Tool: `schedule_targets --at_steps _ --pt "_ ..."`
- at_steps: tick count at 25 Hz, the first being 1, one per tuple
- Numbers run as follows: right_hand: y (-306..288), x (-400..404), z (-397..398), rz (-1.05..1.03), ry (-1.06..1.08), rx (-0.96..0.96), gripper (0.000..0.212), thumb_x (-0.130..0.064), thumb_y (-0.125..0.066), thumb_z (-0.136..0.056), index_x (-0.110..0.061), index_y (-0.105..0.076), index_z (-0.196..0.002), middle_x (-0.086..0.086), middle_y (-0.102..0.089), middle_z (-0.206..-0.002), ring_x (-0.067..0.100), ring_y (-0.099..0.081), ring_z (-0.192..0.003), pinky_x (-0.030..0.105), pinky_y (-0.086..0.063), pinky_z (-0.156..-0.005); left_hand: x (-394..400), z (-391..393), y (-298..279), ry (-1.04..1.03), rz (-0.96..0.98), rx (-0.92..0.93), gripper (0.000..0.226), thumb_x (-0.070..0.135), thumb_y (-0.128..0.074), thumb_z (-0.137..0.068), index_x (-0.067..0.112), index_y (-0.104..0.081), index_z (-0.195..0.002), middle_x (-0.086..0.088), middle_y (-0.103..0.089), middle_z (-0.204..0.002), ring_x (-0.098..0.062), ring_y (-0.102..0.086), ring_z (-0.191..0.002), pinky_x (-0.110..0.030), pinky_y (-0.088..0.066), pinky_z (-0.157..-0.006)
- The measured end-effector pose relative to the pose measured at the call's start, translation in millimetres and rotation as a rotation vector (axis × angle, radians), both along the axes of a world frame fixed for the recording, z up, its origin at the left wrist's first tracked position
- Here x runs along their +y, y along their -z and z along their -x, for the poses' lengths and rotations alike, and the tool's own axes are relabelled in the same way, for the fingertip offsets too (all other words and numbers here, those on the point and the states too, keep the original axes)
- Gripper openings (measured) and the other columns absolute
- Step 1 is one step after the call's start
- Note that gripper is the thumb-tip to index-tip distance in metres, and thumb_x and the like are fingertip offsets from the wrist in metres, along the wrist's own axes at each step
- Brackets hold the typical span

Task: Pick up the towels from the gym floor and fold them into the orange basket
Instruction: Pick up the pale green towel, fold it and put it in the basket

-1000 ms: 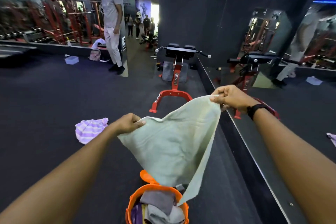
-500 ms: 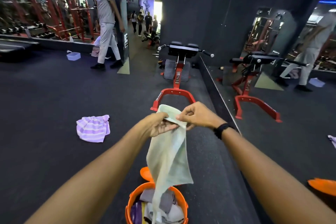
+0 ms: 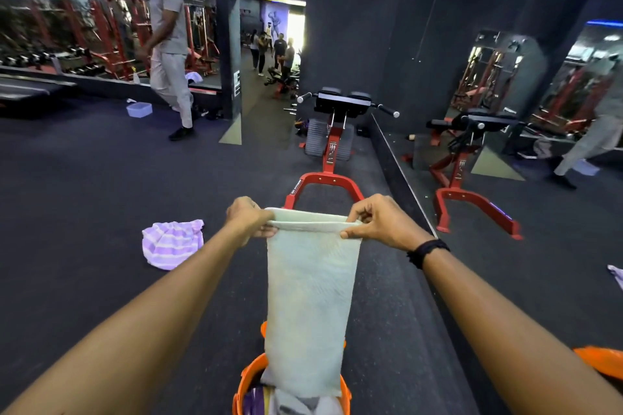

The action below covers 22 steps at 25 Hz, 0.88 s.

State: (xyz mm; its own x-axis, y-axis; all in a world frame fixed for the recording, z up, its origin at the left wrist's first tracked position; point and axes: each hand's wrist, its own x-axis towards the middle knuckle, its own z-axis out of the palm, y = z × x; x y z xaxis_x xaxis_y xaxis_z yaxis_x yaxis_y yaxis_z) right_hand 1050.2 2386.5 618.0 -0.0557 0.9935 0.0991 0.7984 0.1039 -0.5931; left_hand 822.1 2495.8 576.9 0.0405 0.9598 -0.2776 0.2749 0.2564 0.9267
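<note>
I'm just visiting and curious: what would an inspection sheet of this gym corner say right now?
Surface: dark gym floor, bare between items.
Job's things: pale green towel folded lengthwise, hanging over the orange basket, which already holds towels; striped purple towel crumpled on the floor.
Clutter: pale plastic tub on the floor.
Grippers: left hand and right hand pinch the towel's top corners.
Cables: nothing seen.
Surroundings: red exercise bench, wall mirror, a person walking.

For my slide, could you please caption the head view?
Both hands hold a folded towel above the orange basket.
</note>
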Motion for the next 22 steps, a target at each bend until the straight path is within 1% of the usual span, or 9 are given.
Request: schedule_targets --at_steps 4,7,10,12,13,16,19,20,22 --pt "5 2 -13 -0.063 0.137 0.035 0.019 -0.022 -0.083 -0.073 -0.010 -0.069 -0.067 -0.008 -0.063 -0.061 -0.003 -0.052 -0.054 0.021 -0.046 -0.056 -3 1 -11 0.041 0.024 -0.192 0.014 -0.011 -0.055 -0.085 -0.001 -0.058 -0.076 -0.022 -0.062 -0.090 -0.025 -0.067 -0.064 -0.023 -0.057 -0.050" --pt "7 1 -30 -0.080 0.213 0.184 0.017 -0.014 -0.084 -0.070 -0.011 -0.068 -0.065 0.005 -0.071 -0.069 0.011 -0.063 -0.064 0.036 -0.057 -0.067 -10 0 -14 0.165 -0.036 -0.301 0.006 -0.005 -0.070 -0.080 -0.002 -0.066 -0.084 -0.018 -0.067 -0.095 -0.020 -0.068 -0.076 -0.022 -0.059 -0.065" --pt "7 -4 -38 -0.107 0.260 0.336 0.020 -0.004 -0.084 -0.068 -0.007 -0.065 -0.074 0.020 -0.071 -0.074 0.019 -0.065 -0.066 0.037 -0.057 -0.065 -8 6 -15 0.414 -0.331 0.015 0.031 0.014 -0.087 -0.065 0.012 -0.073 -0.094 -0.003 -0.073 -0.090 -0.009 -0.065 -0.081 -0.020 -0.051 -0.069" --pt "6 -6 -39 -0.121 0.270 0.410 0.027 -0.001 -0.082 -0.069 -0.005 -0.063 -0.087 0.021 -0.069 -0.077 0.020 -0.065 -0.067 0.031 -0.056 -0.061 -9 0 -15 0.360 -0.603 0.266 0.019 0.018 -0.084 -0.069 0.017 -0.075 -0.086 -0.002 -0.072 -0.079 -0.007 -0.059 -0.071 -0.025 -0.045 -0.063" --pt "5 -6 -40 -0.128 0.267 0.439 0.030 -0.001 -0.082 -0.070 -0.005 -0.063 -0.092 0.021 -0.069 -0.079 0.020 -0.065 -0.068 0.030 -0.057 -0.061 -9 -1 -16 0.315 -0.668 0.278 0.012 0.023 -0.081 -0.073 0.019 -0.075 -0.083 0.000 -0.071 -0.075 -0.008 -0.057 -0.068 -0.026 -0.044 -0.060" --pt "12 -10 -46 -0.056 0.251 0.382 0.023 -0.002 -0.082 -0.071 -0.007 -0.068 -0.088 0.022 -0.072 -0.084 0.021 -0.067 -0.071 0.033 -0.058 -0.067 -9 -1 -8 0.396 -0.568 0.215 0.014 0.035 -0.076 -0.079 0.022 -0.072 -0.074 0.008 -0.069 -0.070 0.000 -0.058 -0.063 -0.022 -0.043 -0.057" --pt "17 -18 -42 0.144 0.152 0.246 0.018 -0.001 -0.081 -0.071 -0.006 -0.069 -0.084 0.015 -0.072 -0.076 0.018 -0.065 -0.067 0.031 -0.057 -0.064 -7 3 -9 0.646 -0.313 0.363 0.016 0.031 -0.076 -0.079 0.019 -0.070 -0.069 0.005 -0.067 -0.066 -0.004 -0.059 -0.060 -0.018 -0.046 -0.057" --pt "8 -18 -41 0.129 0.126 0.295 0.019 0.000 -0.080 -0.072 -0.006 -0.068 -0.086 0.011 -0.072 -0.072 0.015 -0.065 -0.064 0.027 -0.056 -0.060 -4 2 -17 0.646 -0.307 0.327 0.017 0.031 -0.077 -0.078 0.015 -0.071 -0.073 0.001 -0.068 -0.068 -0.010 -0.060 -0.063 -0.022 -0.047 -0.059" --pt "-15 -11 -45 -0.064 0.156 0.638 0.029 -0.001 -0.077 -0.074 -0.008 -0.064 -0.098 0.005 -0.074 -0.082 0.014 -0.069 -0.070 0.024 -0.056 -0.063 5 3 -45 0.525 -0.349 -0.052 0.034 0.040 -0.081 -0.070 0.012 -0.071 -0.087 -0.001 -0.071 -0.078 -0.014 -0.063 -0.072 -0.024 -0.050 -0.062"
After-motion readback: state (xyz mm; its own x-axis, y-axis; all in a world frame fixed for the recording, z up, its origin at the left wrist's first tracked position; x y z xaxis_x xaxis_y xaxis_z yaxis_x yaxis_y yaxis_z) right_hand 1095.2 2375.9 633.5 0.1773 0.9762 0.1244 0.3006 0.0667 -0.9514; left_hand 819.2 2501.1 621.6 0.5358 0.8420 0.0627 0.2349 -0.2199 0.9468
